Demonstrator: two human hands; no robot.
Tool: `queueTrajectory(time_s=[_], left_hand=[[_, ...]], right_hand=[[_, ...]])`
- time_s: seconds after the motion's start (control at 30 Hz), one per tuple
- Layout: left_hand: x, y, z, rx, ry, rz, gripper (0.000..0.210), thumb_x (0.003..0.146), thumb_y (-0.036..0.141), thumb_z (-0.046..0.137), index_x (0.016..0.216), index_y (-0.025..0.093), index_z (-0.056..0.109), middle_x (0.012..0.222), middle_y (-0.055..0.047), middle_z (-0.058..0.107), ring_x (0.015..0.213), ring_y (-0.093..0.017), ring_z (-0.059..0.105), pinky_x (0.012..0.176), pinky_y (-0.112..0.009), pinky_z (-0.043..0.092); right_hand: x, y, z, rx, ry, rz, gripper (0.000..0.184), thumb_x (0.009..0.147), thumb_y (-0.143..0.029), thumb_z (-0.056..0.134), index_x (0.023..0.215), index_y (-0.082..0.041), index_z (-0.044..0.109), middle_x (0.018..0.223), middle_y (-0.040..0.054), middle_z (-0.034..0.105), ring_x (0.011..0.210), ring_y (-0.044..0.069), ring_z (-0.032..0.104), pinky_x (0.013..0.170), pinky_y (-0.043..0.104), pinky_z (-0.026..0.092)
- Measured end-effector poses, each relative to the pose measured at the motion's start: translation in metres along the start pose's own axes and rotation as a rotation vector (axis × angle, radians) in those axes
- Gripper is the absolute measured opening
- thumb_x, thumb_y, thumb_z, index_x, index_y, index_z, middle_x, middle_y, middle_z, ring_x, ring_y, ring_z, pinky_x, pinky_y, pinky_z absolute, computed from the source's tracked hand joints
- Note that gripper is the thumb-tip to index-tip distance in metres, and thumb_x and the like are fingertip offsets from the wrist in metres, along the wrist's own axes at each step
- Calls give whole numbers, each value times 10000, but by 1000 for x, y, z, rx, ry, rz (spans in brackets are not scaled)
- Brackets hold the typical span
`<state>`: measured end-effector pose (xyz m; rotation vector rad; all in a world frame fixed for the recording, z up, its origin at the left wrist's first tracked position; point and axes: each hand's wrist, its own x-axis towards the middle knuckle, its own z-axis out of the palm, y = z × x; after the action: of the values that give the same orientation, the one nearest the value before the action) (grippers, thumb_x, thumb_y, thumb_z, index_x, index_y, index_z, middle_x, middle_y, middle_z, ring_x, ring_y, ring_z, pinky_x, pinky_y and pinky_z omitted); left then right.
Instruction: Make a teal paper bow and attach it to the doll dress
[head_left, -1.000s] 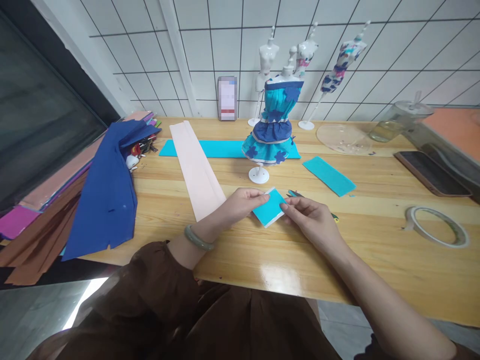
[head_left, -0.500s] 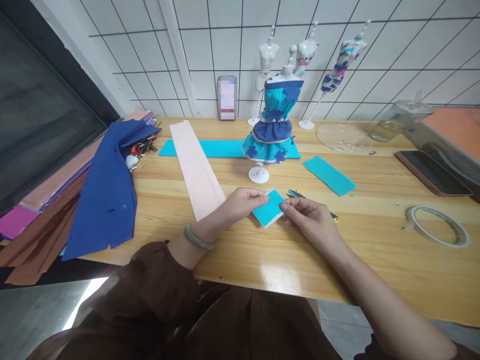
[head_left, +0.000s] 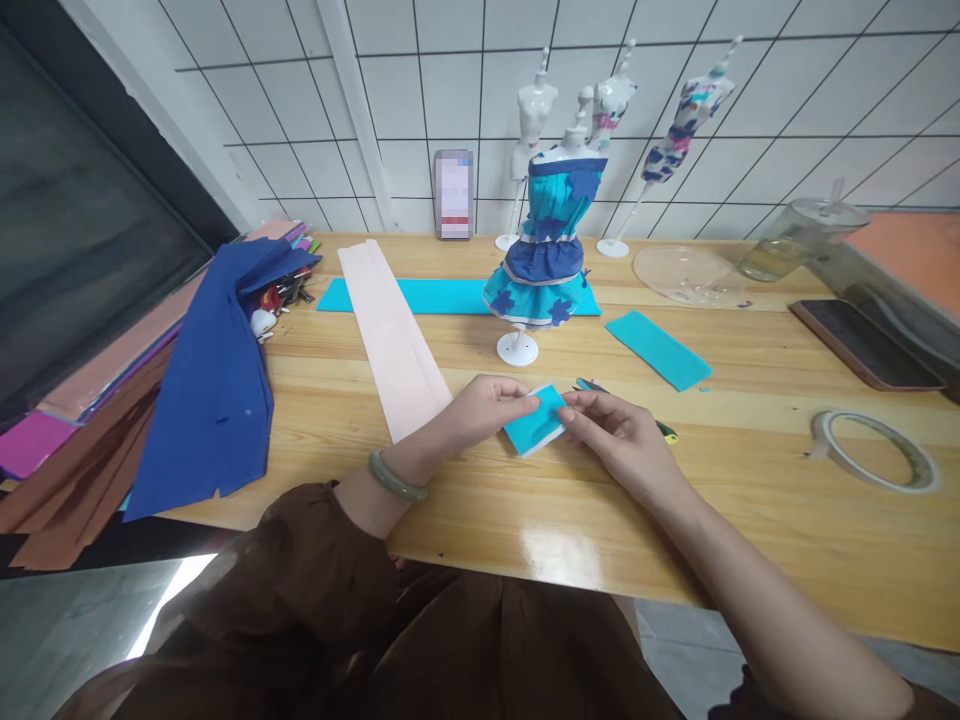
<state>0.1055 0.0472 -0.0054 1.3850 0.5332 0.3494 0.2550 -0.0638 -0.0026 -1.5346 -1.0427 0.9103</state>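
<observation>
Between my two hands is a small folded piece of turquoise paper (head_left: pixel 534 425) with white edges showing. My left hand (head_left: pixel 491 408) pinches its upper left side, thumb on top. At its right edge my right hand (head_left: pixel 611 430) grips it between thumb and fingertips. Scissors (head_left: pixel 592 385) lie on the table partly hidden behind my right hand, a yellow and black handle end showing past it. Just beyond stands a small mannequin (head_left: pixel 555 240) in a turquoise and dark blue ruffled dress, on a white round base.
A pink strip (head_left: pixel 394 340) crosses a long turquoise strip (head_left: pixel 442 297). Another turquoise piece (head_left: pixel 658 350) lies right of the mannequin. Blue paper (head_left: pixel 210 390) is piled at left. A tape roll (head_left: pixel 877 452), a dark phone (head_left: pixel 866 345) and a lidded cup (head_left: pixel 795 240) are at right.
The folded turquoise paper has tilted slightly and shifted a little to the left between my fingers. Both hands keep their hold; the other things stay put.
</observation>
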Motion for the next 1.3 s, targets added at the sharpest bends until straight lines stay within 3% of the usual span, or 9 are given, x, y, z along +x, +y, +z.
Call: queueTrajectory(time_s=[0.27, 0.6, 1.0, 1.3], left_hand=[[-2, 3, 2, -24, -4, 9, 283, 703, 397, 621, 678, 116, 606, 655, -8, 581, 604, -92, 511, 615, -238, 390], [1, 0, -1, -115, 13, -49, 284, 704, 394, 632, 745, 113, 633, 717, -40, 628, 638, -117, 567, 646, -271, 445], [4, -4, -2, -219, 59, -65, 306, 716, 383, 636, 837, 103, 658, 772, -73, 659, 682, -150, 609, 674, -334, 512], [4, 3, -16, -262, 305, 35, 281, 704, 405, 634, 798, 140, 628, 739, -37, 626, 661, -127, 578, 630, -281, 487]], right_hand=[[1, 3, -6, 95, -64, -20, 248, 804, -409, 551, 873, -199, 663, 714, 13, 613, 653, 137, 536, 612, 260, 435], [0, -1, 0, 27, -43, 0, 171, 719, -360, 654, 813, -217, 658, 720, 1, 662, 705, 166, 611, 708, 305, 486], [2, 7, -2, 35, 67, 28, 308, 697, -409, 663, 898, -177, 638, 696, 25, 661, 628, 160, 613, 676, 322, 504], [6, 3, -3, 47, 158, 58, 295, 690, -437, 648, 810, -171, 611, 614, 4, 611, 557, 131, 563, 588, 277, 476]])
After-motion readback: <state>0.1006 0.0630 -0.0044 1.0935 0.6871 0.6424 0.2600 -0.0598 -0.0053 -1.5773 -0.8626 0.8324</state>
